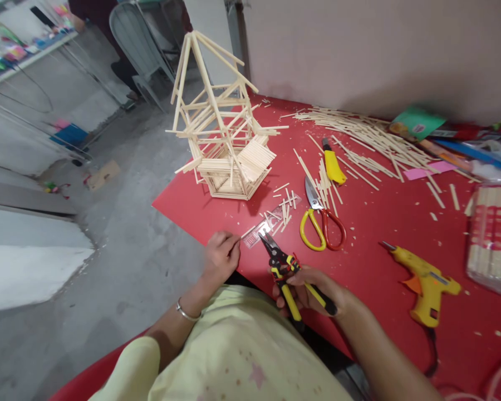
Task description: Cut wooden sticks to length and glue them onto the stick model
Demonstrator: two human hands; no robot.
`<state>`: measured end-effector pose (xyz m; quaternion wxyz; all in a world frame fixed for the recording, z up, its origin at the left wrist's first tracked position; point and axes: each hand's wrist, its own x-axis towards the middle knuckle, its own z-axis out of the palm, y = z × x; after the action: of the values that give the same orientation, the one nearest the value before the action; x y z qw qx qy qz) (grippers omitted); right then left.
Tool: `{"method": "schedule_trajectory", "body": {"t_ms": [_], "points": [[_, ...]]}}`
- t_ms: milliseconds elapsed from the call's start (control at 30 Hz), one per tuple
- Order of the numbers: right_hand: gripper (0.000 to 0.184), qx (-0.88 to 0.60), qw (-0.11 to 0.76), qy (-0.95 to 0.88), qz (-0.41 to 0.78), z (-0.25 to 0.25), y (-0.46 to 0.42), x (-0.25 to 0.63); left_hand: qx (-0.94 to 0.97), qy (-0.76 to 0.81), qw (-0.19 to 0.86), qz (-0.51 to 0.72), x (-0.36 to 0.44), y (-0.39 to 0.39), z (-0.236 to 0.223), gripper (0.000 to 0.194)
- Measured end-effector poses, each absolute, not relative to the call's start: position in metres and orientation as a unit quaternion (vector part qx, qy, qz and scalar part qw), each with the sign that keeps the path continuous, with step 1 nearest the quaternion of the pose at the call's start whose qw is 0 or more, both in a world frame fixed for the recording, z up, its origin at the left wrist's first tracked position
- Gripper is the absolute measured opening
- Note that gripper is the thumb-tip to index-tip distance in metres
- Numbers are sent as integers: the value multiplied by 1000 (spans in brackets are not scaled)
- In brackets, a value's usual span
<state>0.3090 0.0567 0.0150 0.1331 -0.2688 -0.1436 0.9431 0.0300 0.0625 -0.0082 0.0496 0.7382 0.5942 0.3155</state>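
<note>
My left hand point(222, 257) rests at the table's near edge, its fingers pinched on a thin wooden stick point(247, 232). The stick points toward a clear plastic ruler point(251, 240) that lies under several short cut pieces point(287, 207). In my right hand point(317, 287) is a pair of wire cutters point(280, 262) with black and yellow handles; its jaws are slightly parted near the ruler. Behind them stands a house-like frame of wooden sticks point(234, 175) with a hexagonal base. Scissors point(316, 206) with one yellow and one red handle lie to the right of the cut pieces.
A yellow glue gun point(426, 284) lies on the red table point(371, 223) at right, beside a packet of sticks point(492, 234). Farther back are a yellow-handled knife point(333, 164) and a pile of loose sticks point(359, 131). The table's left edge drops to a grey floor point(125, 223).
</note>
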Motion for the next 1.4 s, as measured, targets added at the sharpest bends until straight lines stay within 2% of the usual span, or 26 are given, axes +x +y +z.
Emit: {"method": "schedule_trajectory", "body": {"t_ms": [300,800,1400], "points": [[24,-267,141,-151,942,20,57,308,734,592,34,331,28,61,-12,14],[33,-268,134,-148,942,11,56,309,734,603,20,313,32,63,-13,16],[36,-270,140,-152,940,14,55,309,740,603,15,299,31,63,-14,18]]}}
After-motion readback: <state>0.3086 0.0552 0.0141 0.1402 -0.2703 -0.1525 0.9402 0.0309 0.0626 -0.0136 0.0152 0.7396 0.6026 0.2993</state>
